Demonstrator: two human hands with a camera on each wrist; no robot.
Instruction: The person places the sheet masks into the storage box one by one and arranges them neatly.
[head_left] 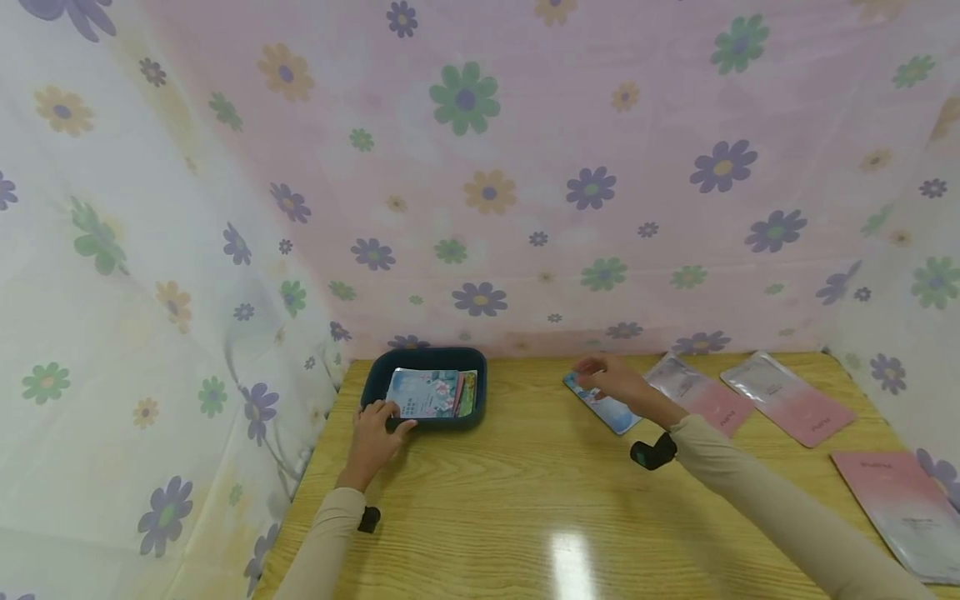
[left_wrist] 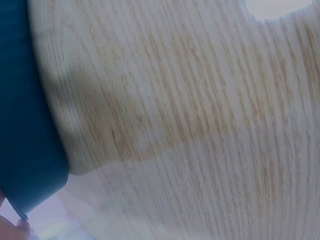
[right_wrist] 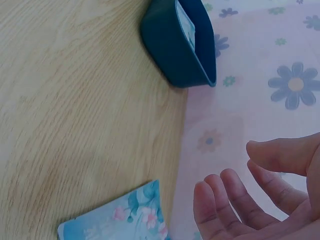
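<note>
A dark teal plastic basin [head_left: 480, 408] stands at the back left of the table, with a blue flowered sachet [head_left: 420, 392] and other sachets inside. My left hand [head_left: 372, 437] holds its front left rim; only fingertips show at the basin's edge [left_wrist: 35, 170] in the left wrist view. Over another flat blue flowered sachet [head_left: 611, 410], which lies on the table, hovers my right hand [head_left: 615, 385]. In the right wrist view this hand [right_wrist: 270, 200] has thumb and fingers apart with nothing between them, off the flowered sachet [right_wrist: 122, 215].
Two pink and silver sachets, a nearer one [head_left: 712, 404] and a farther one [head_left: 795, 400], lie right of my right hand. A third pink sachet [head_left: 903, 508] lies at the table's right edge. Flowered cloth [head_left: 525, 250] hangs behind the wooden table [head_left: 487, 500].
</note>
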